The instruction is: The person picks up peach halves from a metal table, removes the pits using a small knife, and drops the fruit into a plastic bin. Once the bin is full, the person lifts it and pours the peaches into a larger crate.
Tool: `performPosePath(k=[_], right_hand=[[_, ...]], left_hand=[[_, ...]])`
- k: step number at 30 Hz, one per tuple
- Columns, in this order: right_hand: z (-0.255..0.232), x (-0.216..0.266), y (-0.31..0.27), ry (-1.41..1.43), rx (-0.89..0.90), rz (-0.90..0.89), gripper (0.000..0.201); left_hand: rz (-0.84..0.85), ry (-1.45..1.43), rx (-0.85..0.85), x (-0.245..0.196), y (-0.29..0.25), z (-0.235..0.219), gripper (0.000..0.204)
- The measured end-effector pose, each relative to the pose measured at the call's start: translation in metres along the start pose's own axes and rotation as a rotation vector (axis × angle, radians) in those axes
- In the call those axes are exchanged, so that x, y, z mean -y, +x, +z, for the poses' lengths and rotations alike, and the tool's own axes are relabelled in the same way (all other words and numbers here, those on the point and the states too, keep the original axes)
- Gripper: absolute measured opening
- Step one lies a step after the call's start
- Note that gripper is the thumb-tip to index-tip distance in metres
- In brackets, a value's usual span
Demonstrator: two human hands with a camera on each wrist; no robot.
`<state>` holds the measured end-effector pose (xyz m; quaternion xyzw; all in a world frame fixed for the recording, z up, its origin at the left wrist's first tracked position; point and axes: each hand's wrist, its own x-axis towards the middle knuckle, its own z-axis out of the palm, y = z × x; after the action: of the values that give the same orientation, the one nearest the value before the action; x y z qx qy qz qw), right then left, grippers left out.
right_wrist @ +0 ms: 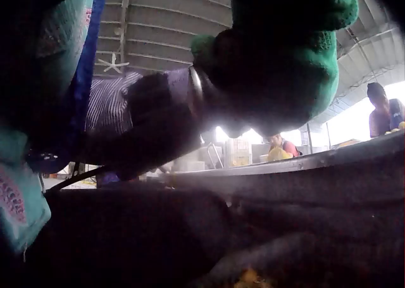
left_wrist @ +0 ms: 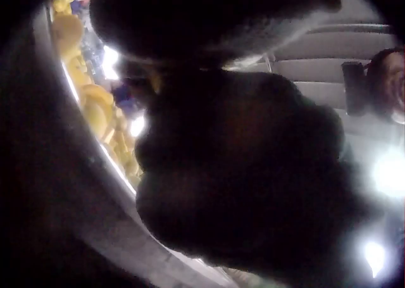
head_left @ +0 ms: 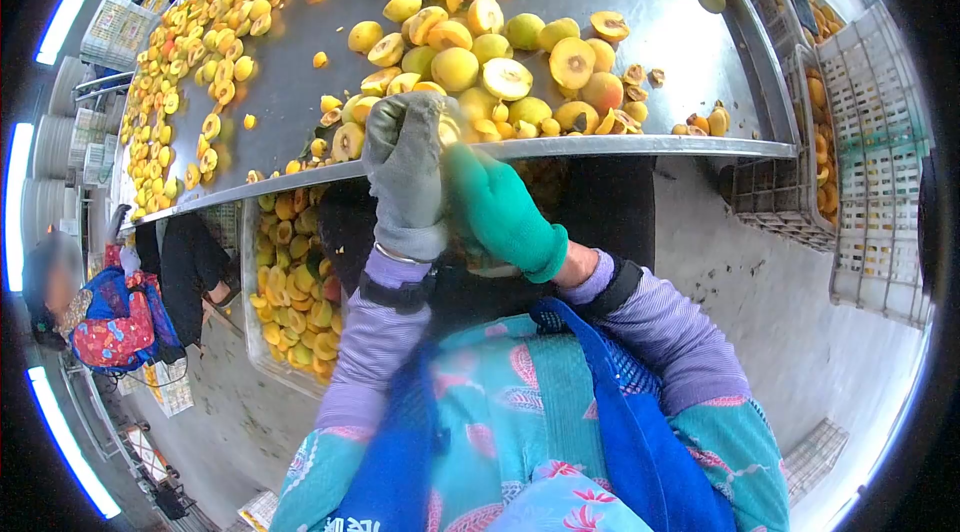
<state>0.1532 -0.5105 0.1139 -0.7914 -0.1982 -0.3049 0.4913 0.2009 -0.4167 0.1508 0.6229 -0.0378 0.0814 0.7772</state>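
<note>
In the head view the left hand (head_left: 405, 167), in a grey glove, has its fingers curled round a blurred yellow fruit (head_left: 452, 122) at the metal table's near edge. Against it from the other side is the right hand (head_left: 505, 217), green-gloved and smeared by motion, its fingers bent round the fruit; part of the fruit is hidden. Whole and halved yellow fruits (head_left: 455, 69) lie just beyond the hands. The left wrist view shows a dark gloved hand (left_wrist: 240, 168). A green glove (right_wrist: 291, 66) fills the upper part of the right wrist view.
The metal table (head_left: 300, 62) carries many fruit halves along its left and far sides. Beneath its front edge stands a crate of fruit (head_left: 300, 302). Stacked crates (head_left: 880, 152) are at the right. Another person (head_left: 120, 317) is at the left.
</note>
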Motion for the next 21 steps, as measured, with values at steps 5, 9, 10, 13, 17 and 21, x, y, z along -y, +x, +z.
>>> performPosePath(k=[5,9,10,13,17,21], right_hand=[[-0.011,0.008,0.007,0.307,0.246,0.483,0.030],[-0.003,0.007,-0.003,0.314,0.159,0.486,0.035],[0.003,0.001,-0.006,0.187,0.113,0.343,0.036],[-0.007,-0.007,0.003,0.151,0.244,0.289,0.031],[0.000,0.003,-0.003,0.118,0.069,0.241,0.025],[0.016,0.001,-0.007,0.145,-0.084,0.244,0.033]], left_hand=[[0.051,0.126,0.025,0.006,0.000,-0.001,0.021],[0.054,0.216,0.117,0.008,0.003,-0.007,0.017],[-0.003,0.142,0.179,0.007,0.006,-0.009,0.018],[-0.120,-0.049,0.240,0.001,0.012,-0.009,0.020],[-0.129,-0.133,0.146,-0.007,0.004,0.002,0.020],[-0.105,-0.083,0.188,-0.005,0.006,0.000,0.018]])
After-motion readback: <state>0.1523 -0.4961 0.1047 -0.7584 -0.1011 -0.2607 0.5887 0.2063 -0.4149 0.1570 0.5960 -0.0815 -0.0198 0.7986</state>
